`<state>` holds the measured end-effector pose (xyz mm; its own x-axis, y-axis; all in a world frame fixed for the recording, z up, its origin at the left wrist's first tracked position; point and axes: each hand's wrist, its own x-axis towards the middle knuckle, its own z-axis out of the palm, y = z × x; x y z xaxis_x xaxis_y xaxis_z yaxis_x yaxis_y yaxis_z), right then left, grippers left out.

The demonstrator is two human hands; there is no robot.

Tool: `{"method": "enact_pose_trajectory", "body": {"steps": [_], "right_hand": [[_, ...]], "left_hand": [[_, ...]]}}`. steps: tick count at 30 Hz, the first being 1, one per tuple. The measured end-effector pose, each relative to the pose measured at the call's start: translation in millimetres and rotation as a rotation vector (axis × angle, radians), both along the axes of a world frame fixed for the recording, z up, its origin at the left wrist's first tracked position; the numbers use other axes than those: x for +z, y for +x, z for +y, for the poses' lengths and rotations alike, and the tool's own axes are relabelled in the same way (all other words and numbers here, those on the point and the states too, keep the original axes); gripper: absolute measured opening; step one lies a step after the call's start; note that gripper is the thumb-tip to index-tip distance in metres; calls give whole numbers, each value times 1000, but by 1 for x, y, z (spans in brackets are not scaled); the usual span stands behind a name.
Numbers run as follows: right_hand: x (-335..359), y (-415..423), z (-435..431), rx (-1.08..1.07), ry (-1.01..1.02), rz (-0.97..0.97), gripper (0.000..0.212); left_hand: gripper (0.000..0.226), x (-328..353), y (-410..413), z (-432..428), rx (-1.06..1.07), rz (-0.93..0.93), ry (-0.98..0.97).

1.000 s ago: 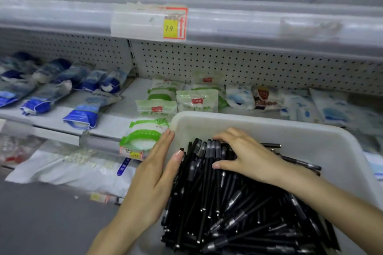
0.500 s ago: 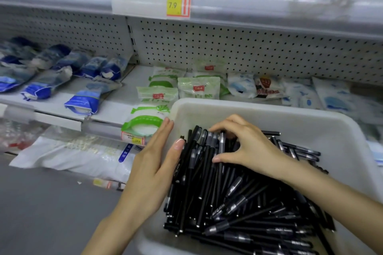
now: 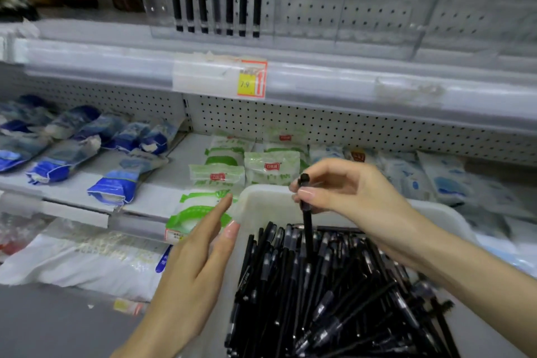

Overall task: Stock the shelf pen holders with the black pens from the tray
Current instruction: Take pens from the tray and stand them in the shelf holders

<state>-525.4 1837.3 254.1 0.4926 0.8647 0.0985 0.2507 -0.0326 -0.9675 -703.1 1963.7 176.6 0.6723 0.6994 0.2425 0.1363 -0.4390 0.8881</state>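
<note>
1. Store shelves [image 3: 348, 87] fill the back, with a wall full of little holes behind them.
2. A clear pen holder [image 3: 215, 9] stands on the top shelf. Some black pens stand up in its slots. The clear slots to the right of it look blurry.
3. A yellow price tag [image 3: 251, 83] sticks to the front edge of that shelf.
4. Blue bags [image 3: 116, 183] and green bags [image 3: 271, 167] lie on the lower shelf.
5. A white tray [image 3: 270, 203] sits in front, low down. A big pile of black pens [image 3: 319, 299] lies in it.
6. The right hand [image 3: 348, 192] is above the tray. Its thumb and fingers pinch one pen [image 3: 306, 224] near the top. That pen stands almost straight up, and its low end is down among the pile.
7. The left hand [image 3: 200, 256] is flat, fingers stretched out and close together. It holds nothing. It is at the tray's left side, beside the pile.
</note>
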Motion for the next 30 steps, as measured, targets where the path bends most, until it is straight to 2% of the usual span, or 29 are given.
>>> {"method": "enact_pose_trajectory", "body": {"steps": [3,6,8,11,16,21,30], "right_hand": [[45,-2,5,17,109,-94,26],[94,-1,13,22,236,-142,29],[125,1,21,37,319,-188,28],[168,5,32,61,410,-216,32],[227,21,52,-11,503,-208,36],[249,45,73,-169,527,-273,36],[237,67,112,-248,519,-427,26]], "left_hand": [[53,34,4,11,2,-128,122],[51,81,15,24,51,-311,302],[47,112,25,34,107,-369,445],[43,145,45,51,171,-362,702],[56,167,78,80,250,-240,995],[65,169,98,92,274,-188,1036],[60,152,111,110,241,-156,997]]}}
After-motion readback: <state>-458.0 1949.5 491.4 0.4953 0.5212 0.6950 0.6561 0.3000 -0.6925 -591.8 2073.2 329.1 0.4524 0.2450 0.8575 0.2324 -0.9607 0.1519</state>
